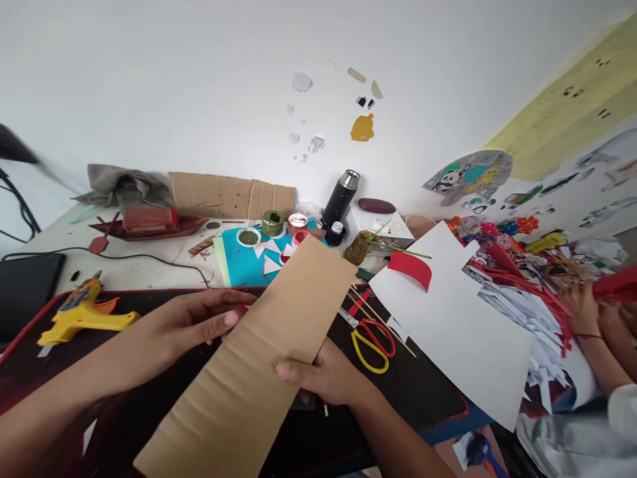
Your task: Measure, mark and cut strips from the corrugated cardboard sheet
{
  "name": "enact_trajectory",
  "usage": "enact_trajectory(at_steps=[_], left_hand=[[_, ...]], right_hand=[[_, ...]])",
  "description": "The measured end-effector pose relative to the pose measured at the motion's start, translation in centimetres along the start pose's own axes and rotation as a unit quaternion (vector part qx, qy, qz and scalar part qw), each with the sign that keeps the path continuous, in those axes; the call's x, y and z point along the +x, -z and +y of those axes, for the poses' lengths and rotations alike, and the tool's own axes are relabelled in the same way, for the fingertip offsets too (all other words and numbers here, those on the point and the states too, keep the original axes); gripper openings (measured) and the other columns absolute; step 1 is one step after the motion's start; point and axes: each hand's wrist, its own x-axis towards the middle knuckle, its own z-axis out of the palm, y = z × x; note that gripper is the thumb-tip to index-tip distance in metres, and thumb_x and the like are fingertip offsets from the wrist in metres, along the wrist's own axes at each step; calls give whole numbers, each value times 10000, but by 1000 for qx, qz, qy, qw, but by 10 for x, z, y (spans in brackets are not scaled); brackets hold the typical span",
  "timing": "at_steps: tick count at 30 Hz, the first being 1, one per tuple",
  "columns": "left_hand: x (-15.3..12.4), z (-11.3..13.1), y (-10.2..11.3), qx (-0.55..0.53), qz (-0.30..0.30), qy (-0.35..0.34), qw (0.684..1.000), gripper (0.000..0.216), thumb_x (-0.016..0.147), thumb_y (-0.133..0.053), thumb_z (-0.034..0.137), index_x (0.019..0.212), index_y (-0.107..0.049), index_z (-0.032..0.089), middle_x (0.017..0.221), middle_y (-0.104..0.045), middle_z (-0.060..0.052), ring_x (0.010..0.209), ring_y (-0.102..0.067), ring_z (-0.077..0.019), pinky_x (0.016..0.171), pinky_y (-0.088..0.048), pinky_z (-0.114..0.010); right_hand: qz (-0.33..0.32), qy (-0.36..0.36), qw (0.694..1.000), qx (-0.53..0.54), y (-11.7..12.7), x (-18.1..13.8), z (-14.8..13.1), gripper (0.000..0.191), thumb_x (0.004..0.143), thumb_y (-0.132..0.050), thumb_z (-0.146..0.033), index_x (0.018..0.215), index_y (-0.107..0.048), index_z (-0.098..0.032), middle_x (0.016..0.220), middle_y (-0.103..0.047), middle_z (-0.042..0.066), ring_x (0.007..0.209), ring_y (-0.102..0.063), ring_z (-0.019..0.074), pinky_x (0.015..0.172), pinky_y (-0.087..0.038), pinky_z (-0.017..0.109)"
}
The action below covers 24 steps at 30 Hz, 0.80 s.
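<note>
Now I steady the long brown corrugated cardboard strip [259, 352]: right hand [328, 378] fingers [291, 372] pinch one edge, left hand [192, 326] fingers [225, 320] lie outstretched against the other; shifting it likely needs both.

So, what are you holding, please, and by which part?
A long cardboard strip: left hand on its left edge, right hand gripping its right edge.

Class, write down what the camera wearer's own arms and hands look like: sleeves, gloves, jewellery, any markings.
Both forearms are bare right to the picture's lower edge: no sleeves show. The left hand and right hand show no gloves, rings, watch or bracelet, and carry no visible markings. The thin dark wristband at the far right belongs to another person.
</note>
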Motion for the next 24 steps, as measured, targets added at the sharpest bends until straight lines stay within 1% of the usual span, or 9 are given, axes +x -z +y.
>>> enact_trajectory(at_steps=[2,5,8,10,13,17,20,22,24], left_hand=[[7,-2,-5,1,-3,-15,1000,469,724,-959,562,1104,-888,296,1008,-865,-86,920,-779,-301,762,-641,-351],[12,-4,-11,-3,-35,-3,999,407,727,-968,529,1038,-885,280,1019,-862,-96,921,-789,-314,760,-639,-364],[13,-2,-14,-15,-44,16,999,411,744,-949,586,969,-874,250,973,-853,-110,857,-783,-310,711,-634,-363],[12,2,-13,-37,21,11,999,468,717,-959,622,943,-858,225,901,-826,-95,726,-729,-237,583,-571,-282],[11,6,-10,-100,134,-34,985,551,655,-1005,606,990,-830,205,756,-734,-13,517,-543,-103,426,-401,-184],[9,3,-9,-162,186,-71,967,606,576,-1065,533,984,-789,180,681,-674,33,475,-504,-81,380,-395,-174],[8,-4,-7,-203,206,-90,953,595,588,-1079,479,989,-776,160,711,-699,25,491,-538,-81,387,-434,-171],[9,-9,-5,-230,218,-108,942,572,598,-1084,434,985,-766,160,734,-721,23,494,-562,-77,404,-467,-167],[10,-14,-4,-247,229,-116,935,560,582,-1095,411,956,-761,163,767,-755,6,532,-624,-96,452,-534,-177]], right_hand=[[-37,-7,999,-4,-4,2,1,628,900,-880,-580,1410,-738,-242,1054,-773,51,613,-572,97,425,-431,157],[-64,-14,998,-9,-9,7,6,643,887,-903,-546,1429,-722,-251,1047,-764,47,631,-578,106,427,-446,152],[-74,-28,997,-6,-9,11,12,676,837,-915,-641,1332,-754,-209,988,-754,53,642,-605,129,450,-480,181],[-63,-24,998,-8,-5,11,13,677,813,-872,-764,1135,-805,-172,890,-743,43,628,-598,134,496,-485,207],[12,19,1000,-19,1,8,10,756,809,-771,-900,922,-816,-154,812,-743,42,685,-634,166,627,-506,256],[59,60,996,12,8,3,4,845,821,-694,-963,1031,-838,-157,896,-790,91,821,-731,248,772,-556,324],[93,92,990,62,14,2,8,803,866,-666,-941,994,-815,-163,727,-716,51,602,-672,195,585,-510,279],[108,106,981,120,19,2,12,788,879,-637,-946,982,-790,-180,605,-627,-1,417,-562,148,424,-377,237],[105,115,976,149,22,2,15,814,874,-618,-965,1031,-782,-184,626,-655,8,367,-540,132,378,-302,219]])
